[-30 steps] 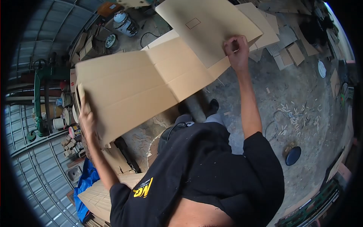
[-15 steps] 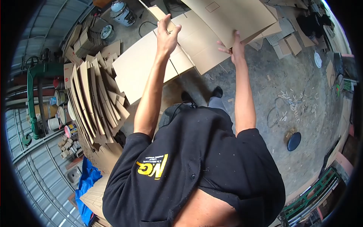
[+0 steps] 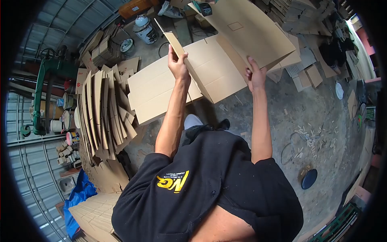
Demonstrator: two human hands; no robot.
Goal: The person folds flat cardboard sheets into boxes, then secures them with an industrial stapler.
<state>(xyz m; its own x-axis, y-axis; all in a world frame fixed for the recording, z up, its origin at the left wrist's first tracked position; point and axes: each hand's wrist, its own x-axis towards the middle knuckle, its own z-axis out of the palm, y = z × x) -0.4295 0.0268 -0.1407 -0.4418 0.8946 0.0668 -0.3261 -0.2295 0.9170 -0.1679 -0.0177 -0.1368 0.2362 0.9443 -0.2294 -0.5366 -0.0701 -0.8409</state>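
Observation:
A large brown cardboard sheet (image 3: 161, 90) lies in front of me with crease lines across it. My left hand (image 3: 178, 67) is closed around a narrow upright cardboard flap (image 3: 175, 43) that rises from the middle of the sheet, thumb on its near side. On the other side, my right hand (image 3: 256, 76) grips the lower edge of a raised cardboard panel (image 3: 252, 34), which is tilted up and has a small rectangle printed on it. The surface under the sheet is mostly hidden.
A stack of leaning cardboard sheets (image 3: 102, 113) stands at left, near a green metal machine (image 3: 39, 101). A dark blue round stool (image 3: 309, 179) and scattered scraps (image 3: 310, 139) are on the floor at right. A paint-stained bucket (image 3: 144, 30) stands at the back. Another person (image 3: 335, 52) is at far right.
My left hand has gone from spread fingers to a grip on the narrow flap. My right hand's fingers have closed on the panel edge. The whole view has shifted slightly.

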